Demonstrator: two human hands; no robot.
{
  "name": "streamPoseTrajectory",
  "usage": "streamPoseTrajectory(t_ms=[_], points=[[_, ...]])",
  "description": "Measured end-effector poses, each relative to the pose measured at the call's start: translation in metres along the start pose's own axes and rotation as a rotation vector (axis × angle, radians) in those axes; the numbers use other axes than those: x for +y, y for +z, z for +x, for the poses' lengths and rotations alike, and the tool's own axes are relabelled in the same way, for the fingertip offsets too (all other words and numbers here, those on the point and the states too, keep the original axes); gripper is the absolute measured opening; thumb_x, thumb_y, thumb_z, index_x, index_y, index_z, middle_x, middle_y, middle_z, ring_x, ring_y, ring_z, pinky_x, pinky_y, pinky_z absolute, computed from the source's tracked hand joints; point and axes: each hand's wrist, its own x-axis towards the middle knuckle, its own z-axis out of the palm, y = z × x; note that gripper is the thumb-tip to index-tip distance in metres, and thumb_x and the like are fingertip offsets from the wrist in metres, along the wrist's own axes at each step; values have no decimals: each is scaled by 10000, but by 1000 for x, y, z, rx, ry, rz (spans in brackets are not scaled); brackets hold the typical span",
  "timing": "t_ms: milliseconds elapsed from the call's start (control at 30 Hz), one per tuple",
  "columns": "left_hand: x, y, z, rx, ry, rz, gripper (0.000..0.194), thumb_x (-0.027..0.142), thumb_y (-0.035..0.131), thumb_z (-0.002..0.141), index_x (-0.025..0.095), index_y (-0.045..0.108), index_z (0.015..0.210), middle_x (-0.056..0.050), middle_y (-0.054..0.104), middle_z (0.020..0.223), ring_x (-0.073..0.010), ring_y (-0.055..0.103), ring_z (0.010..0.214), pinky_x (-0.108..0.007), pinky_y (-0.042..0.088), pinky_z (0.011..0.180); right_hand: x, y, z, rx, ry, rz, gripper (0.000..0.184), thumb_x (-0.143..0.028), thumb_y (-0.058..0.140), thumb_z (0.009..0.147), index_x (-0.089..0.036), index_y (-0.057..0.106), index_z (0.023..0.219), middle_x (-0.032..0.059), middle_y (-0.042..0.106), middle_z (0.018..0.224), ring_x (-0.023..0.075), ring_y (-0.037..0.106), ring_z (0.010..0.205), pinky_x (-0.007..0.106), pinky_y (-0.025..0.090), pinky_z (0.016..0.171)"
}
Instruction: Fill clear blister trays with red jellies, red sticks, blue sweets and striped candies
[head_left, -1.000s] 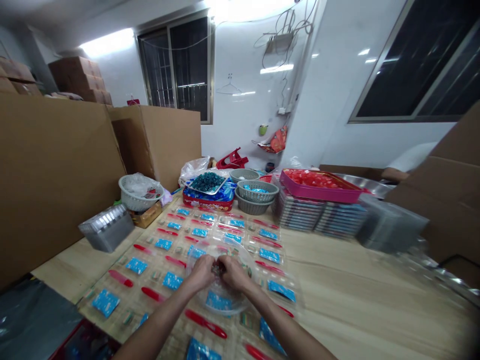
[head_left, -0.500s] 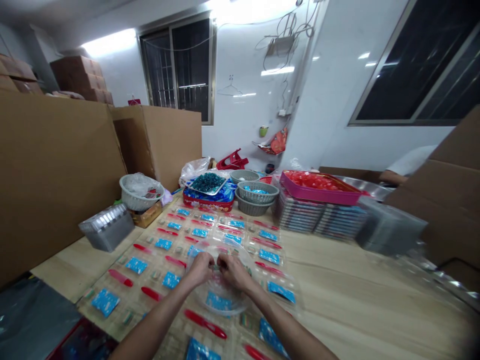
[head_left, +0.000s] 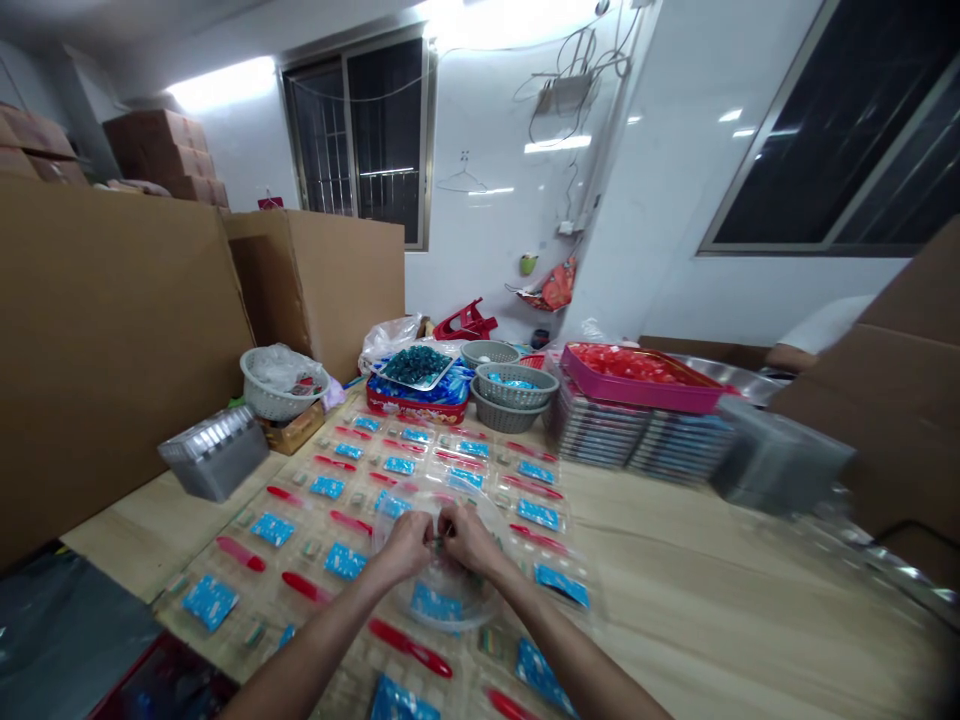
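Note:
My left hand (head_left: 409,543) and my right hand (head_left: 466,540) are close together above a clear round plastic bowl (head_left: 450,625). The fingertips of both are pinched, and whatever small thing sits between them is too small and blurred to name. Under the bowl, clear plastic trays lie in rows. Many of them carry a blue printed packet (head_left: 346,560), a slim red plastic stick-shaped piece (head_left: 410,648) and small striped bits (head_left: 493,642). The bowl's contents are mostly hidden by my hands.
Grey baskets (head_left: 516,385) and a red tin (head_left: 416,408) stand at the back. A pink tray (head_left: 645,385) of red pieces rests on stacked clear cases (head_left: 600,430). Stacked plastic trays (head_left: 214,452) and a white basket (head_left: 281,385) are left. Another person's arm (head_left: 791,355) shows far right.
Both hands stay over the bowl with only slight finger movement; the right hand's fingertips have risen a little. The other person's arm has shifted slightly right.

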Motion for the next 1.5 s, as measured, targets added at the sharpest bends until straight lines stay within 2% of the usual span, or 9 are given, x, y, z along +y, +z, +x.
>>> streamPoseTrajectory(t_ms=[200,400,667,767,933,1100,1233,1367,1500], points=[[-2,1,-1,19,-7,29,330,56,541,584,143,579,900,-41,618,810,-176,556,762,-243,372,644,0,-1,1,-70,-44,81,222,-19,467,533,-138,613,652,-8,563,590,113,479,588,201,300,538],[-4,-2,-1,-41,-26,80,239,122,590,605,156,619,839,-47,643,792,-199,579,789,-260,392,676,6,3,-2,-135,-60,136,211,-53,512,540,-136,597,714,-23,545,616,98,445,574,194,271,503],[-3,-8,-2,-116,-33,122,219,189,595,619,159,681,819,-72,685,777,-216,616,751,-262,402,624,3,9,-4,-105,-48,34,130,-91,545,566,-147,593,673,-17,550,614,104,435,587,215,243,528],[-4,-8,-1,-117,-40,130,215,197,589,639,142,682,824,-94,690,804,-231,619,774,-277,417,647,3,11,-4,-107,-28,67,164,-81,549,558,-153,594,699,-20,549,629,108,441,603,213,252,543],[-3,-8,0,-142,4,112,192,200,596,636,170,683,805,-65,704,821,-213,627,783,-255,420,649,5,16,-5,-51,3,89,166,-121,583,565,-171,541,719,-26,527,666,113,433,622,209,254,545],[-3,-7,-1,-126,-30,137,194,182,580,636,142,679,798,-105,700,809,-243,629,780,-282,426,642,6,14,-7,-8,-10,125,235,-68,533,546,-179,496,750,-36,515,659,112,436,618,206,262,546],[-1,-6,-2,-148,0,115,203,185,597,634,180,678,821,-66,704,836,-217,633,801,-257,427,657,5,15,-8,14,-25,137,163,-99,539,572,-183,484,700,-37,505,642,111,425,602,211,254,535],[1,-6,-2,-148,-12,116,199,198,581,653,169,679,823,-86,702,841,-235,634,808,-272,429,657,4,16,-8,9,-12,145,168,-76,530,556,-177,505,689,-33,518,631,113,438,595,210,266,527],[4,-6,-1,-154,0,101,213,168,555,644,160,689,810,-82,705,795,-224,633,764,-268,420,640,0,9,-14,38,-52,109,197,-69,537,567,-163,580,735,9,605,707,134,510,658,214,322,577]])
